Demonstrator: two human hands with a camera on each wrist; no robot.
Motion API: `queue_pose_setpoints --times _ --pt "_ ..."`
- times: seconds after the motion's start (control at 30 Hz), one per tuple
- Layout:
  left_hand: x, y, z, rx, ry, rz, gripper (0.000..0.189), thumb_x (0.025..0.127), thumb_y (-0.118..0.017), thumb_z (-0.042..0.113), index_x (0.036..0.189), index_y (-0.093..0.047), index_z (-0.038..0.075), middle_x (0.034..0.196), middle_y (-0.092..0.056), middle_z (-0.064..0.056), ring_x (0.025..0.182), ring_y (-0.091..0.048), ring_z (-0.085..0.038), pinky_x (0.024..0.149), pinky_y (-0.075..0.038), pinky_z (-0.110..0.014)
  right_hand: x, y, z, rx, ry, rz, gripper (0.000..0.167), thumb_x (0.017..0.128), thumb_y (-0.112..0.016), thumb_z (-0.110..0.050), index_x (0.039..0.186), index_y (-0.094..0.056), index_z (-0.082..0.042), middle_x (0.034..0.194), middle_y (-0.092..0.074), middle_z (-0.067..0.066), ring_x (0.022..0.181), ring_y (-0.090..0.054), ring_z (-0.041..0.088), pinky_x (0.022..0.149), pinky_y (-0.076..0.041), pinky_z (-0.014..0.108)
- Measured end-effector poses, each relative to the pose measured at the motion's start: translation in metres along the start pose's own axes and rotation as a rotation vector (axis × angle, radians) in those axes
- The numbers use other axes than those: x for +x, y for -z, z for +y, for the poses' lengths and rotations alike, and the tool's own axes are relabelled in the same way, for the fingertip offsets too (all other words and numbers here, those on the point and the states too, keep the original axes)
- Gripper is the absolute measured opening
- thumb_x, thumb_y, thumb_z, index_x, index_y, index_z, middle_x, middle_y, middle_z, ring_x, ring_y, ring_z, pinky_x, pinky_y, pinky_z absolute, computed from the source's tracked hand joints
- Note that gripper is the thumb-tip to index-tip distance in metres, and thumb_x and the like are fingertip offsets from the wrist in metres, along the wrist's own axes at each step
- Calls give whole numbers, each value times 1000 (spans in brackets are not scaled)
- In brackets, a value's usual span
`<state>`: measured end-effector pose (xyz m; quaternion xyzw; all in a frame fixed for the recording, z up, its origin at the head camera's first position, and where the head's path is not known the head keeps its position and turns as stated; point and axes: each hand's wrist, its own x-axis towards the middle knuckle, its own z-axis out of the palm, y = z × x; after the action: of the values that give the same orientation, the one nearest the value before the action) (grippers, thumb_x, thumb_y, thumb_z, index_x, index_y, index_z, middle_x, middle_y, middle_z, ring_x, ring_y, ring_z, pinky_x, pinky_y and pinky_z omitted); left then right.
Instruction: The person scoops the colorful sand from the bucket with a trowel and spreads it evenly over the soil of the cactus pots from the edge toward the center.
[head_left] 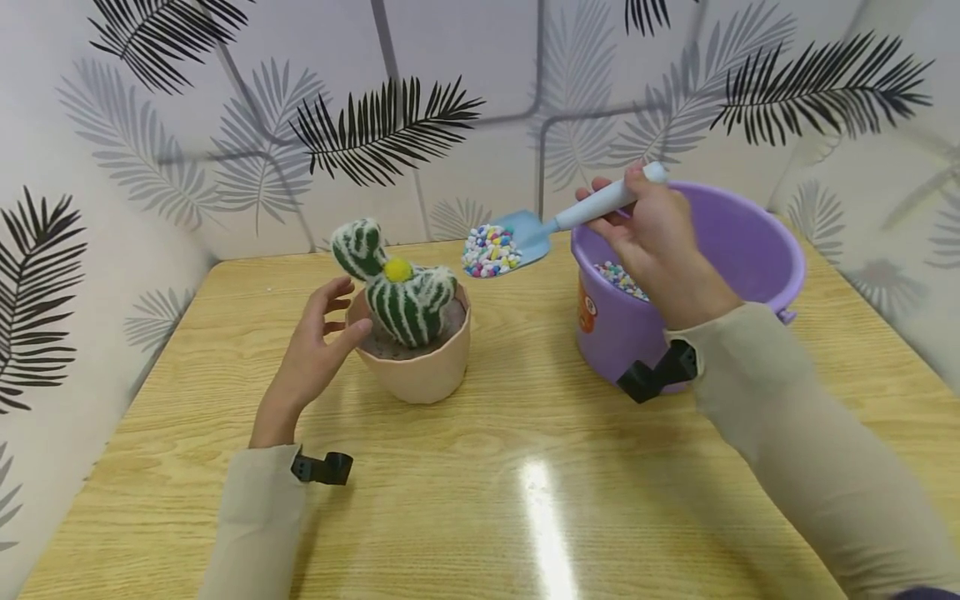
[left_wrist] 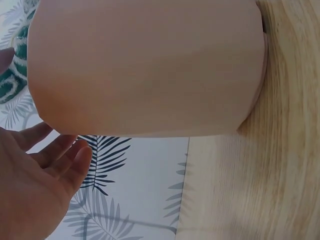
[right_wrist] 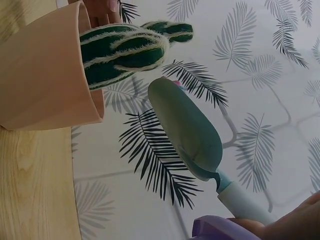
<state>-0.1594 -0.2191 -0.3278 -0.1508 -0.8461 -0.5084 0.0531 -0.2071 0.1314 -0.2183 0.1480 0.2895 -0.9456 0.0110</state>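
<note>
My right hand grips the pale handle of a light blue garden trowel above the table. Its blade carries small multicoloured pellets and points left, towards the potted cactus. The trowel's underside shows in the right wrist view. A green, white-striped cactus with a yellow flower stands in a peach-coloured pot. My left hand is at the pot's left side, its fingers loosely bent and the thumb over the rim. In the left wrist view the pot fills much of the frame.
A purple bucket stands to the right under my right forearm, with more pellets inside. The wooden table meets a wall covering with leaf prints at the back.
</note>
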Motion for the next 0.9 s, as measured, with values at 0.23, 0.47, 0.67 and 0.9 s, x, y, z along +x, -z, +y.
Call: queue_pose_setpoints --times 0.23,0.47,0.67,0.9 --pt "-2 5 -7 33 2 -69 71 93 -56 24 150 -20 4 152 -25 -17 137 -28 -35 108 -29 -51 -3 -8 8 -19 -9 -5 30 100 -42 -19 130 -42 -18 126 -44 17 130 -42 32 109 -36 42" --pt "-2 8 -7 46 12 -103 72 92 -59 24 151 -20 8 155 -23 -14 139 -26 -34 109 -28 -51 -3 -13 12 -23 -16 12 27 100 -43 -18 127 -45 -16 124 -44 16 130 -43 32 110 -35 42" --pt "-3 9 -4 83 32 -136 79 90 -62 25 153 -16 9 157 -21 -12 141 -24 -32 109 -30 -51 -2 -15 17 -48 -20 10 30 101 -41 -16 131 -43 -16 126 -43 16 132 -42 33 110 -35 43" --pt "-4 10 -3 113 58 -174 85 89 -65 29 153 -13 11 158 -19 -12 142 -23 -32 109 -31 -51 -4 -18 21 -120 -17 -20 37 102 -37 -16 139 -37 -17 128 -41 17 133 -39 35 110 -34 43"
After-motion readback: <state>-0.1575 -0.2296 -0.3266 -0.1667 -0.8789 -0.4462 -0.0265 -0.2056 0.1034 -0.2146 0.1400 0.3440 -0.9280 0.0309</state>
